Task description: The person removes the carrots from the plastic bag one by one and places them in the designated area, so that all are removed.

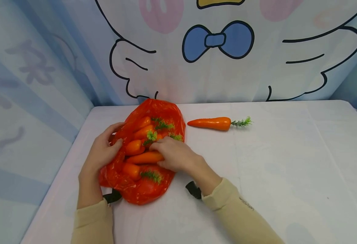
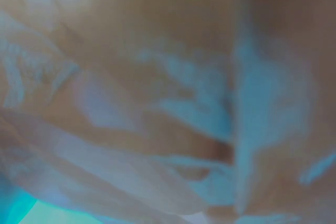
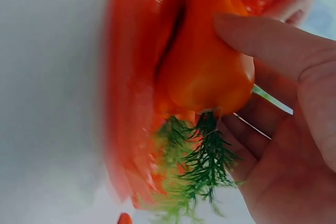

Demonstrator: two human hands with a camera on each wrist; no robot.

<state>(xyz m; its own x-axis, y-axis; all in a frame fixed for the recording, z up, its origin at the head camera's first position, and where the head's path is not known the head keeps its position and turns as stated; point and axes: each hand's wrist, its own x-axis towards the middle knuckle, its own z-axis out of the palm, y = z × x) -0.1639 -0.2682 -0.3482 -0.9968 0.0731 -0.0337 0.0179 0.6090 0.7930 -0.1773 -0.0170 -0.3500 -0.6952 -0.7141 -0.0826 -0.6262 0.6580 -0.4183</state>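
On my feed, a printed curtain (image 1: 215, 78) hangs at the far edge of the white tabletop (image 1: 288, 169). I see an open red plastic bag (image 1: 144, 196) on the left, with several carrots inside. The left hand (image 1: 102, 149) grips the bag's left side; the right hand (image 1: 178, 156), reaching in from the right, grips a carrot (image 3: 210, 72) by its thick end. A loose carrot (image 1: 210, 123) lies just right of the bag's far part, its green leaves (image 1: 241, 122) pointing right.

Orange carrots (image 1: 143, 158) (green-topped), red bag (image 1: 141, 196)
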